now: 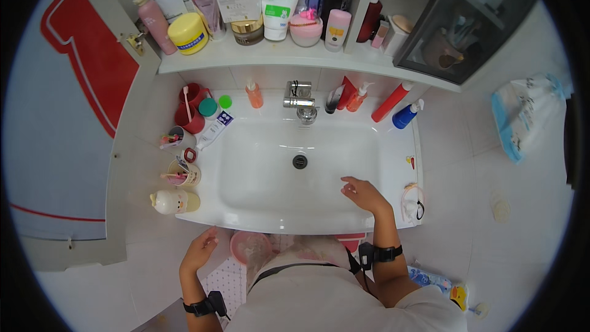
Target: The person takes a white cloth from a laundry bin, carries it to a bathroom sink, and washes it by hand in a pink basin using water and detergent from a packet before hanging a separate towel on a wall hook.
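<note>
Over the right front part of the white sink basin (258,197), my right hand (364,195) hovers with its fingers loosely stretched and nothing in them. My left hand (201,249) hangs just outside the sink's front edge at the lower left, fingers apart and holding nothing. Nearest to it on the counter is a cream pump bottle (175,201). A dark round drain (299,162) lies in the basin floor, and the chrome faucet (301,99) stands behind it.
Red cups (189,120), a white toothpaste tube (215,130) and a toothbrush cup (185,173) line the left rim. Along the right back are a red bottle (391,103) and a blue pump bottle (407,114). A crowded shelf (246,58) overhangs the back. Below, a pink basin (251,247) sits.
</note>
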A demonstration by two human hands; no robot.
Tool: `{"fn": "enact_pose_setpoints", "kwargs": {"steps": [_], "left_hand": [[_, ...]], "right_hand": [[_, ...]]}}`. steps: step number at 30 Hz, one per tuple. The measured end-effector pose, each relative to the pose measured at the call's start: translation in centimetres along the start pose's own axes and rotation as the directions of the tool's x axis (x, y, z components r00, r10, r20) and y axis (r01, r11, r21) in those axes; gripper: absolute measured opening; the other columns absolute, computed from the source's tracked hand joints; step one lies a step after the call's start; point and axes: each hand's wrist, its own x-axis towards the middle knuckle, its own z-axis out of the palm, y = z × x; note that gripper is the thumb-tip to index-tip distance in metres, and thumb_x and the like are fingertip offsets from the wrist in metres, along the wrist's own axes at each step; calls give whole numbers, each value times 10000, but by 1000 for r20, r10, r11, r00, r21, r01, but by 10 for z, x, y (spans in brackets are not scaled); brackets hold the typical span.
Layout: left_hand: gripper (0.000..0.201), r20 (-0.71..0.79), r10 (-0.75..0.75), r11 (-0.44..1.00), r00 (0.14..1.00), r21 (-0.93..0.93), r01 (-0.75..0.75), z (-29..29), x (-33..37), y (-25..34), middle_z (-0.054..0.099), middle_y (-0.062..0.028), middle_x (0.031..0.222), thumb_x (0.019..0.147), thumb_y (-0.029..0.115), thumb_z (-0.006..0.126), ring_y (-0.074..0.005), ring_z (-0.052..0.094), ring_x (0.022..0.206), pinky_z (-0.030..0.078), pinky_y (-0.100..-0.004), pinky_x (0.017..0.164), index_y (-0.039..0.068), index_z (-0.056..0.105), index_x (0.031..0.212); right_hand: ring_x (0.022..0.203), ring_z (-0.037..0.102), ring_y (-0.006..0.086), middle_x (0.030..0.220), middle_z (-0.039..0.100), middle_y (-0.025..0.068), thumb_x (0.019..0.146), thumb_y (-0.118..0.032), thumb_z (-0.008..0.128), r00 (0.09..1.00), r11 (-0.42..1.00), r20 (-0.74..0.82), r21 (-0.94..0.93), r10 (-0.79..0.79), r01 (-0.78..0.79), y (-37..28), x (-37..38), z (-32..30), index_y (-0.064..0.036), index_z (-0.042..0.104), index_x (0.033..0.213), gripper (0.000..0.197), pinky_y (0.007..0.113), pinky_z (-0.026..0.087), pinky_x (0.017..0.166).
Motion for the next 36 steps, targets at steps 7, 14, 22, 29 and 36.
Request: {"fn": "enact_pose_setpoints", "kwargs": {"steps": [7, 14, 22, 29, 36], "left_hand": [[416, -51, -117, 991, 992, -68, 114, 18, 15, 28, 523, -137, 1148, 831, 133, 523, -215, 519, 1018, 397, -302, 872, 4, 422, 1214], [422, -25, -267, 963, 963, -24, 267, 28, 29, 41, 534, -149, 1135, 829, 137, 530, -236, 525, 1031, 401, -313, 873, 9, 421, 1215], [425, -51, -247, 969, 968, -38, 245, 38, 48, 61, 529, -156, 1141, 822, 124, 538, -245, 528, 1026, 410, -313, 860, 10, 425, 1215], [433, -46, -267, 964, 963, -7, 267, 44, 47, 52, 528, -158, 1144, 821, 131, 542, -238, 531, 1027, 415, -312, 853, 9, 422, 1219], [438, -48, -214, 977, 976, -14, 213, 46, 45, 59, 528, -159, 1143, 819, 132, 546, -243, 528, 1028, 410, -316, 861, 14, 418, 1222]], "right_hand": [[897, 566, 315, 1015, 581, 177, 813, -275, 537, 989, 994, 119, 53, 86, -93, 23, 72, -13, -38, 487, 1135, 403, 342, 432, 776], [925, 563, 301, 1033, 576, 170, 819, -270, 535, 965, 983, 196, 17, 174, -181, 50, 98, -11, -69, 475, 1156, 397, 348, 436, 774], [932, 559, 321, 1033, 575, 178, 818, -243, 536, 962, 987, 224, -3, 158, -161, 65, 112, -11, -34, 481, 1134, 383, 361, 440, 779], [952, 546, 326, 1032, 573, 180, 819, -240, 532, 956, 987, 248, -29, 159, -156, 64, 115, -9, -17, 491, 1115, 373, 370, 429, 804], [934, 553, 302, 1021, 577, 168, 820, -223, 533, 971, 991, 197, -50, 133, -125, 60, 110, -15, -27, 483, 1129, 369, 348, 429, 792]]}}
